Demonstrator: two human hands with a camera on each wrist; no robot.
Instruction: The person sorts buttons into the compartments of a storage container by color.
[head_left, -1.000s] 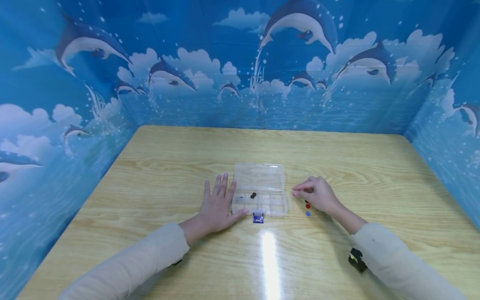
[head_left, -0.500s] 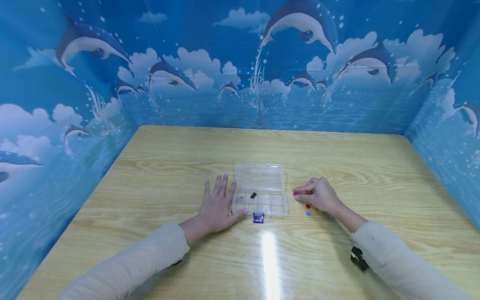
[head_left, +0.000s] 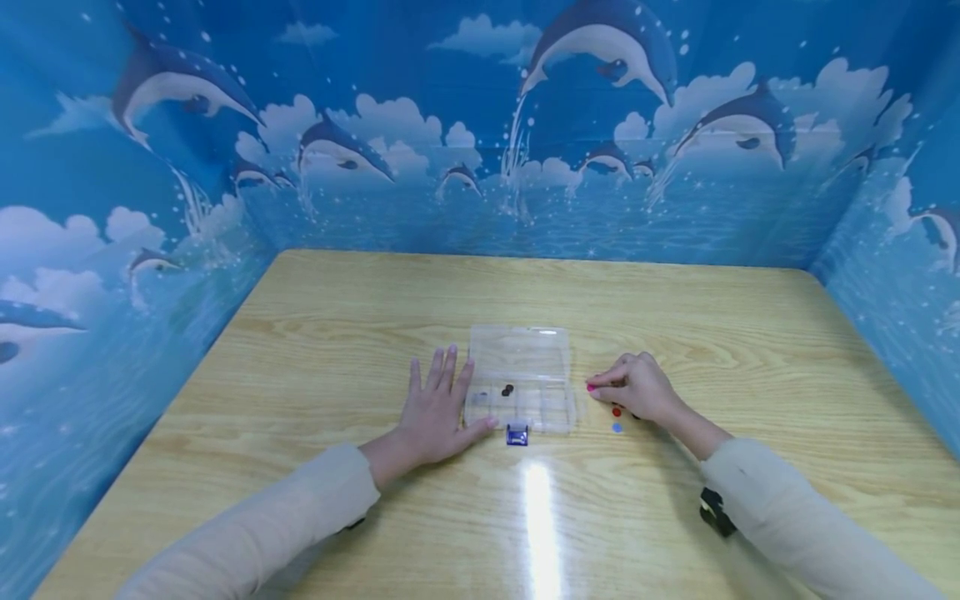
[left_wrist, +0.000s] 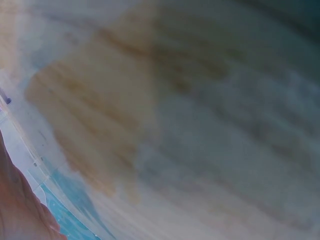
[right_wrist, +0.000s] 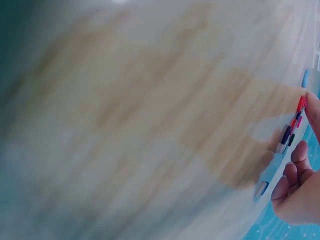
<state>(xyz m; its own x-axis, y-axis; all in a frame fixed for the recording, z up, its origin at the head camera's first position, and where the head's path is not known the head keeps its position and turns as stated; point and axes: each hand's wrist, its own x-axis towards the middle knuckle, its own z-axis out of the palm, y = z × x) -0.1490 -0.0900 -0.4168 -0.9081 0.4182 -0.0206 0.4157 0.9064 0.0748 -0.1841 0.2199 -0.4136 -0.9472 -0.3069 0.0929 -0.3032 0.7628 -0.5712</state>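
Note:
A clear plastic compartment box (head_left: pixel 555 421) lies with its lid laid back, and dark round pieces (head_left: pixel 507 390) sit in one back compartment. My left hand (head_left: pixel 433 421) is spread flat along its left side, thumb at the front edge. To the right of the box, my right hand (head_left: pixel 641 390) pinches a small pink disc (head_left: pixel 591 387) between thumb and fingertips, low over the table. Nearest to this hand are a red disc (head_left: pixel 617 412) and a blue disc (head_left: pixel 617 427). More small discs (right_wrist: pixel 285 135) show below the fingers in the right wrist view; their exact kind is too small to tell.
A blue-purple tab (head_left: pixel 517 435) sits at the front edge of the box. The wooden table (head_left: pixel 375 292) is bounded by a dolphin-print curtain (head_left: pixel 480 208) at the back and sides. A bright glare streak (head_left: pixel 540 525) crosses the tabletop in front.
My right fingers have shifted very slightly right, and the pink disc shows more fully between them. The left hand and the box have stayed in place.

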